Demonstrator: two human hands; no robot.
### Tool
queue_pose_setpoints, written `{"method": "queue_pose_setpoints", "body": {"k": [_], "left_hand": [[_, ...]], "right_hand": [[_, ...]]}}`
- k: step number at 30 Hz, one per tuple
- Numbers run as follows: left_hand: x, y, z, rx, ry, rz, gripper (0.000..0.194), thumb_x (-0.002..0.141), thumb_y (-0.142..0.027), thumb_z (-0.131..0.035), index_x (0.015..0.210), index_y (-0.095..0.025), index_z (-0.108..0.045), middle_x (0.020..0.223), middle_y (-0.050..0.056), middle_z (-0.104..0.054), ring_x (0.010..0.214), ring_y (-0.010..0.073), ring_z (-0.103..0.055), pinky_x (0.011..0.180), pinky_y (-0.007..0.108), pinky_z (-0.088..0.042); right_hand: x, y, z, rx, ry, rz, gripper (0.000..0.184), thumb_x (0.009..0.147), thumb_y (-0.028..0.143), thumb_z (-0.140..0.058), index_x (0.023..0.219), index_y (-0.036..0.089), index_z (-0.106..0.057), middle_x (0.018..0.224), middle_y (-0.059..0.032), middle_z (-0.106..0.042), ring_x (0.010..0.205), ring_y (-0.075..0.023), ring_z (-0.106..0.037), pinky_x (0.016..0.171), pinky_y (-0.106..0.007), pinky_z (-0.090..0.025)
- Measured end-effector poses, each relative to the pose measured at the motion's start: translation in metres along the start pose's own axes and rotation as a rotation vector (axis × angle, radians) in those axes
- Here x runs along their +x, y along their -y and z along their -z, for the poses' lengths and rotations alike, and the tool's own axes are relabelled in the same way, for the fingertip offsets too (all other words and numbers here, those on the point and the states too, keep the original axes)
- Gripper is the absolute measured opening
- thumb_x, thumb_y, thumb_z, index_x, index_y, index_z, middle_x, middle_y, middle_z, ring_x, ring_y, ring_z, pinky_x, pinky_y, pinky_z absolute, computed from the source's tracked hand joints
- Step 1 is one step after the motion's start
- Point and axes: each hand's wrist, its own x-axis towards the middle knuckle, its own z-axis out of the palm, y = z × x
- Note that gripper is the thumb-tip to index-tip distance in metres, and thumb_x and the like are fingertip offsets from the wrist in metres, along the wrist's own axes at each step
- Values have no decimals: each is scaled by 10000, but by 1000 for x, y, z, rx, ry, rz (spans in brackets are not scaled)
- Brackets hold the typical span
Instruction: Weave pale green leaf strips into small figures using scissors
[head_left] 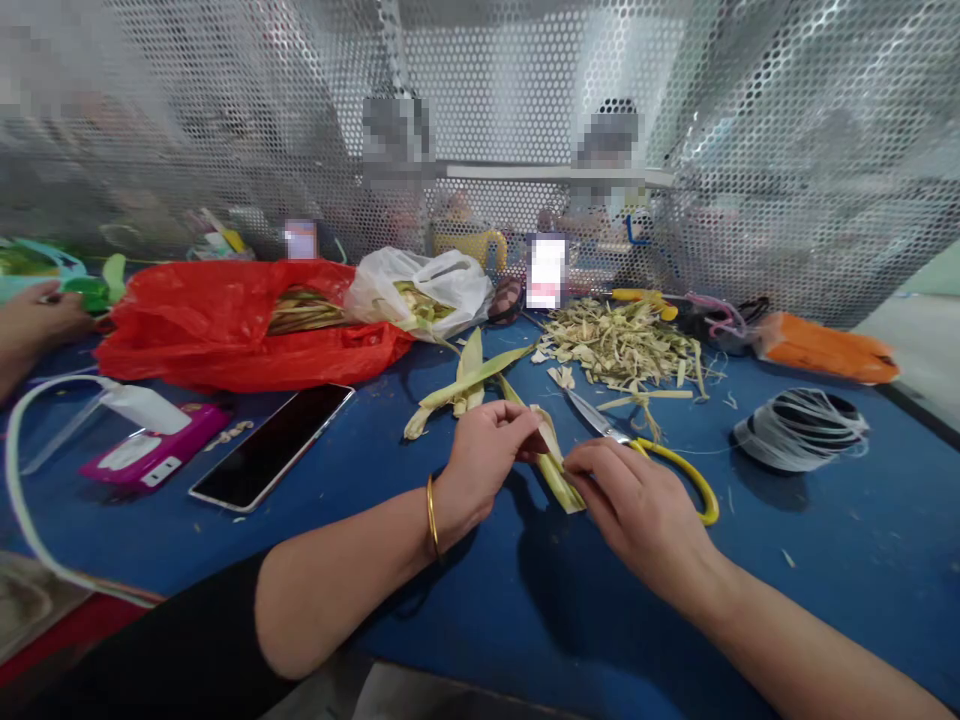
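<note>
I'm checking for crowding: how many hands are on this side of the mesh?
3: the left hand and right hand at the pale husk, and another person's hand at the far left.

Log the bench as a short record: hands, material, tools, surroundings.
Left hand: pinching the husk strip partway along
Right hand: fingertips at the strip's near end, grip unclear
Scissors: yellow-handled, on blue table, partly covered by right hand
Trimmings pile: beyond right hand
Thread coil: far right
Phone: lying flat, left side
Other person's hand: left edge
</note>
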Motion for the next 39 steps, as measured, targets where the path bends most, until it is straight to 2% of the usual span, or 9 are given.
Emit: {"method": "queue_pose_setpoints", "body": {"k": [8,13,15,20,25,33,39], "left_hand": [[-1,-1,-1,-35,33,40,112,740,-226,-656,690,-134,-613,591,1,-630,514,90,-575,542,206,-478],[-9,0,0,-12,224,124,242,722,-352,-717,750,-131,-622,675,23,-660,582,107,-609,569,216,-483],[-12,1,0,19,267,149,259,697,-357,-739,736,-128,-626,655,23,-653,585,111,-610,577,219,-482],[-15,-1,-4,31,251,189,171,646,-225,-752,654,-120,-617,609,21,-645,545,98,-596,574,204,-473],[-12,1,-3,-16,231,165,109,670,-206,-719,689,-115,-664,627,30,-661,543,98,-604,576,206,-485],[-13,1,-4,-14,188,156,79,674,-176,-711,696,-105,-683,613,27,-650,540,98,-596,578,212,-493],[-15,-1,-5,-1,212,104,101,675,-212,-738,692,-125,-689,636,10,-657,557,88,-600,592,197,-491]], "right_hand": [[-2,2,-1,30,-7,-29,87,935,156,-483,978,198,-547,876,-43,-631,750,-174,-600,677,-289,-447],[-3,-1,-2,3,-24,-49,21,915,168,-519,907,183,-532,770,-24,-613,665,-166,-573,602,-281,-430],[-3,-2,-2,-26,-8,-27,78,921,156,-501,867,176,-554,771,-39,-618,687,-176,-580,623,-290,-440],[-1,-5,-1,47,-12,-11,157,935,129,-474,913,176,-622,863,-62,-647,765,-163,-610,690,-277,-471],[1,-7,0,132,-52,-47,193,953,168,-463,977,209,-650,917,-53,-647,784,-143,-623,688,-254,-485],[2,-6,-1,119,-42,-154,180,941,186,-483,807,179,-603,826,-49,-616,747,-163,-582,680,-288,-449],[2,-6,-4,233,-108,-266,116,872,141,-590,774,200,-569,761,8,-573,704,-127,-560,634,-239,-421]]}}
